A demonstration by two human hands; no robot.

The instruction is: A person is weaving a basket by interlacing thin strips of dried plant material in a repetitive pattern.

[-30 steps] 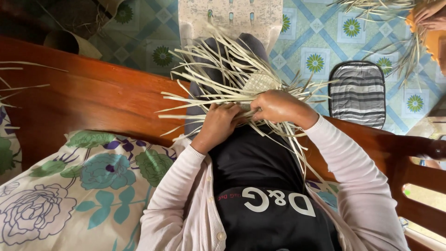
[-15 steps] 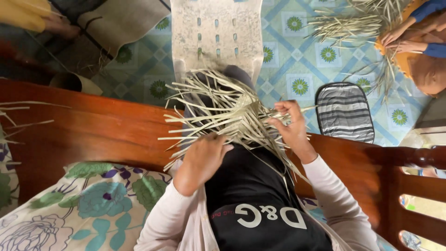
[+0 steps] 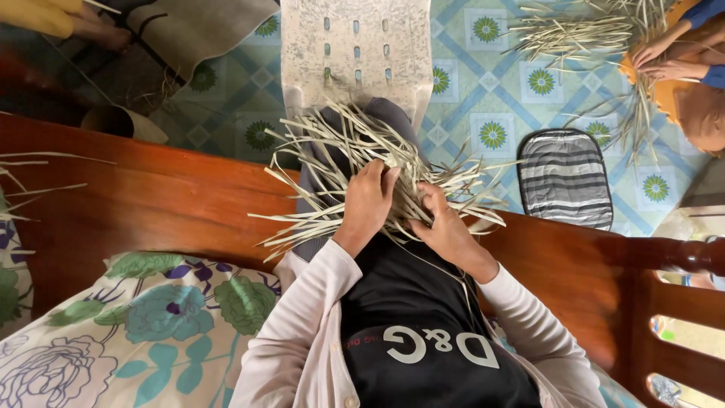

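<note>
A floor of blue and green flowered tiles (image 3: 483,98) lies below the polished wooden bench (image 3: 151,204) where this person sits, a flowered cushion (image 3: 151,325) at their side. On their lap rests a bundle of pale dried leaf strips (image 3: 355,151), its loose ends fanning out in every direction. The left hand (image 3: 368,200) lies flat over the crossing middle, fingers pressing the strips down; the right hand (image 3: 440,223) pinches a few strips beside it. The strips look light, thin and springy, likely to crease or split if bent sharply, so the woven centre seems the surest place to hold. A striped mat (image 3: 566,177) lies on the tiles, and another person's hands (image 3: 657,60) work similar strips at the far right.
</note>
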